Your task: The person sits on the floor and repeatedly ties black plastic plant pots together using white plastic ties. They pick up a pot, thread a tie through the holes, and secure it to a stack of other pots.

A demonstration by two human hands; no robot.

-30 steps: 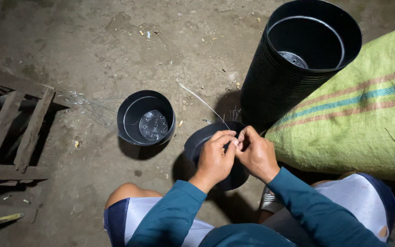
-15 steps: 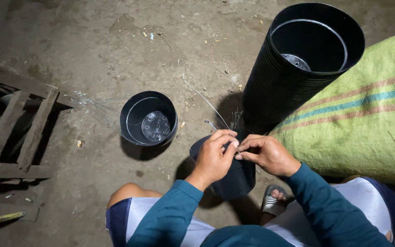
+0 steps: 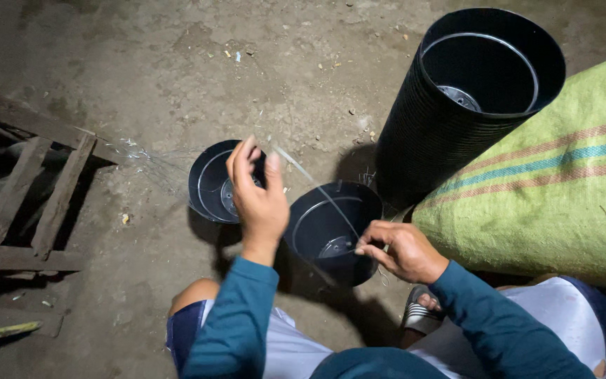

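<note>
Head view: the left hand [image 3: 257, 196] is raised, fingers pinched on the upper end of a thin wire [image 3: 315, 188], while the right hand [image 3: 401, 251] pinches its lower end at the rim of a black pot [image 3: 334, 231], so the wire runs taut and slanting across the pot's mouth. That pot sits tilted on the floor [image 3: 177, 84] between the knees, its opening turned toward the person. A second pot [image 3: 212, 184] stands just behind the left hand. A tall stack of pots [image 3: 457, 105] leans against a green sack [image 3: 555, 203], within reach. A wooden frame [image 3: 29, 196] lies at left.
</note>
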